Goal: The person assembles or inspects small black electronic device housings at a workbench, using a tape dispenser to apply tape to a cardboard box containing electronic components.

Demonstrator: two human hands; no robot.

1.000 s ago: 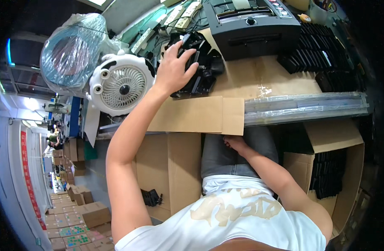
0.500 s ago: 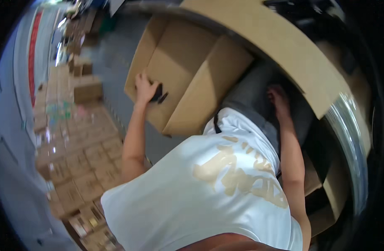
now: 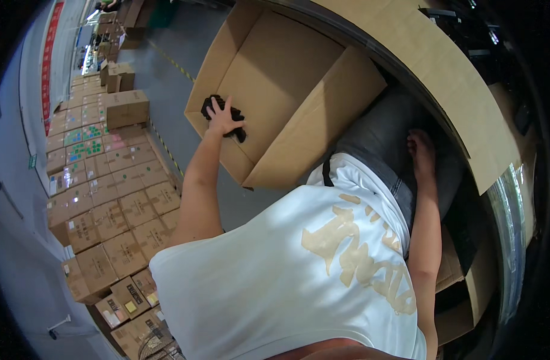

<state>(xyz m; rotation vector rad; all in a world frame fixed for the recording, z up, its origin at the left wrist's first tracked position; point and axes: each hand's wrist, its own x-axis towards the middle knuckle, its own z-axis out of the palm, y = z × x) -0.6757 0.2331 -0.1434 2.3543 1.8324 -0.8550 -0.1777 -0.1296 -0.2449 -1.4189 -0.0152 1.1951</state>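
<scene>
My left hand (image 3: 225,122) is inside an open cardboard box (image 3: 287,54), near its left corner. Its fingers are spread over a small cluster of black pieces (image 3: 212,104) on the box bottom. These pieces look ridged, but their kind is not clear, and the palm hides part of them. Beside my thigh in dark grey trousers, my right hand (image 3: 422,151) hangs low with its fingers curled in. Nothing shows in it.
A curved cardboard sheet (image 3: 431,66) edges the work surface at the right. Stacked brown cartons (image 3: 125,210) fill the left side, next to a yellow-black floor line (image 3: 166,150). More open cartons (image 3: 455,318) stand at lower right, by clear plastic wrap (image 3: 510,240).
My left hand has gone from the box's left edge to further inside, its fingers now spread over the black pieces. More of those pieces show. My right hand stays low by my thigh.
</scene>
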